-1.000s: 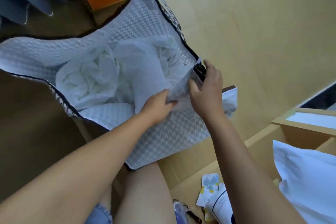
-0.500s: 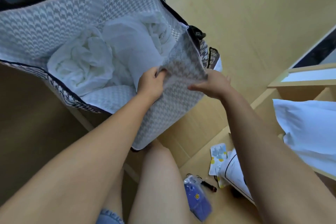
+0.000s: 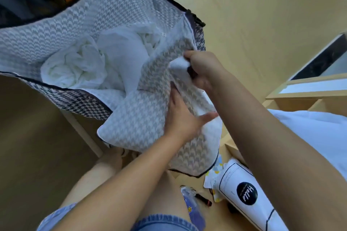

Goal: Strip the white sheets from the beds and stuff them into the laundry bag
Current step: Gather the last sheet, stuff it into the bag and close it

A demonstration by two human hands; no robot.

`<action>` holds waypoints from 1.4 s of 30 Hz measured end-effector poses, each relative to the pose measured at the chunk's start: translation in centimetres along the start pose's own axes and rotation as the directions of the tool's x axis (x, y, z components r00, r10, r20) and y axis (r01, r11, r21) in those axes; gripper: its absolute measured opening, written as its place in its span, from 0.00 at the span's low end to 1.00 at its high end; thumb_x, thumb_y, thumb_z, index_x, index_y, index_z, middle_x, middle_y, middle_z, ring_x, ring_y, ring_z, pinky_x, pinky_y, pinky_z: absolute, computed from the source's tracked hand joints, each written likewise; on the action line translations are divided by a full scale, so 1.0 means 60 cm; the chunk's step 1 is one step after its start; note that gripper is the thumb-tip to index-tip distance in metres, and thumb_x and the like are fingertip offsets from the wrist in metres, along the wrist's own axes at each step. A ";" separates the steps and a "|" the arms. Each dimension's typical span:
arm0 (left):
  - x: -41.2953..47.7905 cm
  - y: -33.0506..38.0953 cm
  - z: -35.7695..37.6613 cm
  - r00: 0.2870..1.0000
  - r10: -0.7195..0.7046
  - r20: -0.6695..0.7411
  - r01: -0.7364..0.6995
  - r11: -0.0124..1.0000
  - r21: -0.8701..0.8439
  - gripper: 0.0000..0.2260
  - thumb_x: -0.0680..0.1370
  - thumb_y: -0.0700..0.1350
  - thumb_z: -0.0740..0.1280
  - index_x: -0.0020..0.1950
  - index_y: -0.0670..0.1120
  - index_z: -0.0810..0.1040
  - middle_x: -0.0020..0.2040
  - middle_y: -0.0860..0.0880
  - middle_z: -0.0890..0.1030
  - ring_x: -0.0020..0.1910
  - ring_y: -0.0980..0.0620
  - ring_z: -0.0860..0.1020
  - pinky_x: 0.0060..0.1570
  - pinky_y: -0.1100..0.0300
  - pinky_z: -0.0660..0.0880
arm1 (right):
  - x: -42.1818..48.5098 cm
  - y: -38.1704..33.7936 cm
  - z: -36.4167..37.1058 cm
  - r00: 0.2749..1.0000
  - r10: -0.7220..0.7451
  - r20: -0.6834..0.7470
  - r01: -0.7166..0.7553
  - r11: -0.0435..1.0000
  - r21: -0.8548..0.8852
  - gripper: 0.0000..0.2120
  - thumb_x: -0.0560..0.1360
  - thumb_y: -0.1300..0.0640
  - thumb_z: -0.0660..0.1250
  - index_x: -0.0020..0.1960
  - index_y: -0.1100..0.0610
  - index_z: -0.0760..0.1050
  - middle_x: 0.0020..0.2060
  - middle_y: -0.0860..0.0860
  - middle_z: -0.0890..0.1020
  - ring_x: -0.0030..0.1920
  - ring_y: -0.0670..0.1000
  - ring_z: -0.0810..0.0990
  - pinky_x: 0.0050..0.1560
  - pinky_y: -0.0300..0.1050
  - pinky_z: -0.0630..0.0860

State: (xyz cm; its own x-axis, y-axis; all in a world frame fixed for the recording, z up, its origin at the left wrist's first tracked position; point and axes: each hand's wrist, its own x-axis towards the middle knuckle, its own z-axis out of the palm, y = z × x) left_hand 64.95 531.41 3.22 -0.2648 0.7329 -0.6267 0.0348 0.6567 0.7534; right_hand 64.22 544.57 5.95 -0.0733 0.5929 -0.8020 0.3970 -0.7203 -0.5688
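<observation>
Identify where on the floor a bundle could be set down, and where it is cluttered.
Bare floor lies beyond the laundry bag, upper right, and left of the bag. Crowded: lower right, around the white Hello pouch, blue packet and cards. White sheets fill the bag.

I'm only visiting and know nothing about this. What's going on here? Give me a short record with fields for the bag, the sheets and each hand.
bag: grey-and-white houndstooth woven laundry bag, mouth open, over the pale wooden floor
contents: crumpled white sheets, inside the bag
left hand: fingers straight, pressing flat on the bag's near flap
right hand: fingers curled, gripping a fold of the bag's rim
nearby: white package with a black round Hello label, lying on the floor
</observation>
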 end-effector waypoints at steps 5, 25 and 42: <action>0.041 0.013 -0.071 0.912 -0.011 -0.410 -0.037 0.993 -0.110 0.04 0.79 0.38 0.61 0.51 0.37 0.74 0.44 0.41 0.78 0.45 0.43 0.75 0.40 0.61 0.63 | -0.040 -0.027 0.014 0.940 -0.235 0.248 0.309 0.894 -0.326 0.22 0.77 0.46 0.65 0.60 0.63 0.71 0.48 0.52 0.73 0.41 0.47 0.73 0.41 0.39 0.69; -0.147 0.093 -0.328 0.975 -0.199 0.098 0.068 0.687 0.723 0.55 0.69 0.57 0.74 0.75 0.56 0.30 0.75 0.41 0.60 0.65 0.44 0.71 0.56 0.51 0.73 | -0.136 -0.001 0.148 0.937 -0.330 0.113 0.345 0.926 -0.151 0.06 0.71 0.66 0.63 0.39 0.57 0.72 0.33 0.52 0.76 0.32 0.51 0.75 0.29 0.38 0.70; 0.122 0.089 -0.581 0.882 0.262 -0.391 0.182 0.577 0.796 0.25 0.77 0.39 0.66 0.72 0.46 0.62 0.66 0.41 0.69 0.65 0.40 0.69 0.60 0.45 0.68 | -0.111 -0.121 0.326 0.944 -0.293 0.152 0.287 0.956 0.058 0.31 0.76 0.53 0.68 0.73 0.55 0.56 0.58 0.55 0.73 0.46 0.49 0.78 0.44 0.44 0.79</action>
State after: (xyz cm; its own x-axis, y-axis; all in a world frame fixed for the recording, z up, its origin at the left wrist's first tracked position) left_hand 29.57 534.08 9.63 -0.6013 0.7491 -0.2780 0.7394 0.6536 0.1619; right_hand 43.95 538.82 11.85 -0.3247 0.7156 -0.6185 0.3055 -0.5395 -0.7846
